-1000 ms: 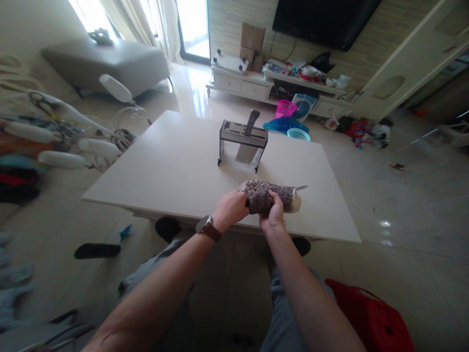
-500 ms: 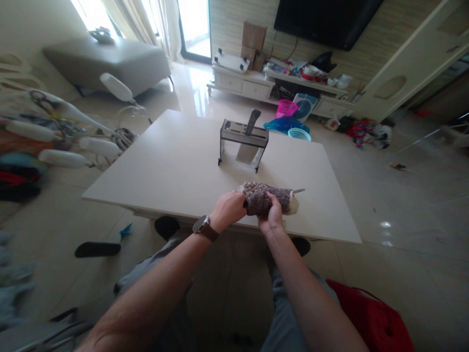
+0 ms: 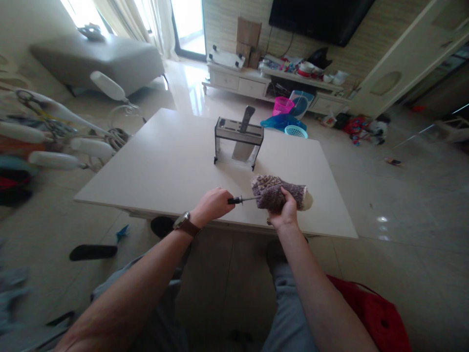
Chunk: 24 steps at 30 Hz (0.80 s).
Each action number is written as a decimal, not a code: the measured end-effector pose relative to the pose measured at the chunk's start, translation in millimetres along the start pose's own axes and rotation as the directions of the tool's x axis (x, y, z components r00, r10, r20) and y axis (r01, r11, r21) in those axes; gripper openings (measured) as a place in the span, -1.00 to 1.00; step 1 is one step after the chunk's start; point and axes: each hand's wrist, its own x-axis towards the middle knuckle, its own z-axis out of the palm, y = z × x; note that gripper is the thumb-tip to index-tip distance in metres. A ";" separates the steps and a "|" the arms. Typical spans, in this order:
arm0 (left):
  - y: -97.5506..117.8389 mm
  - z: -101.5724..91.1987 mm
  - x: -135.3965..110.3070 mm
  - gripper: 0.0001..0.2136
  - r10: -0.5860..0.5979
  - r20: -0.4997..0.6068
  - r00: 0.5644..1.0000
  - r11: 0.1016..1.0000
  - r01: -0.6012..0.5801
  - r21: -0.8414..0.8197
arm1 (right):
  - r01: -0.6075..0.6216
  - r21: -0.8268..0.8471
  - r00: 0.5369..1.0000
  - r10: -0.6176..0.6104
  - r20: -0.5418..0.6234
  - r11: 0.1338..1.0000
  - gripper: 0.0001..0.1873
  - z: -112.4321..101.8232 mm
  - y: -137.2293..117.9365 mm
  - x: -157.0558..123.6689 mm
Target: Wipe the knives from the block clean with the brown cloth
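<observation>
My left hand (image 3: 214,203) is closed around the black handle of a sharpening steel (image 3: 250,198). Its thin metal rod runs to the right into a bunched brown, fuzzy cloth (image 3: 269,190) with a cream end, which hides the tip. My right hand (image 3: 286,210) grips that cloth from below, thumb on top, wrapped about the rod. Both hands are over the near edge of the white table (image 3: 146,161). Beyond them stands a knife block (image 3: 234,128) with clear sides, and a broad-bladed knife (image 3: 242,146) with a dark handle is upright in it.
Past the table's far edge are a blue bag (image 3: 280,122), a light blue basket (image 3: 296,131) and a pink basket (image 3: 282,105). White padded arms with cables (image 3: 106,88) stand left of the table. A red item (image 3: 370,313) lies by my right leg.
My left hand has moved left, drawing the steel partly out of the cloth; its rod now shows between the hands. The tip that stuck out on the right is hidden. My right hand shifted right.
</observation>
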 end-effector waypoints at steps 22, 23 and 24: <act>20.3 5.7 -2.5 -0.70 -0.009 -0.023 1.000 1.000 0.009 0.011 | 0.017 0.010 0.998 -0.016 -0.055 1.000 -0.85 4.6 -1.5 -5.8; 23.4 7.5 -1.7 -0.71 -0.007 -0.025 1.000 1.000 0.007 0.006 | 0.004 0.000 0.999 -0.004 -0.045 1.000 -0.84 6.3 4.3 -8.4; 26.4 9.3 -0.8 -0.71 -0.006 -0.029 1.000 1.000 0.006 0.001 | -0.008 -0.008 0.999 0.008 -0.034 1.000 -0.84 8.2 10.7 -11.2</act>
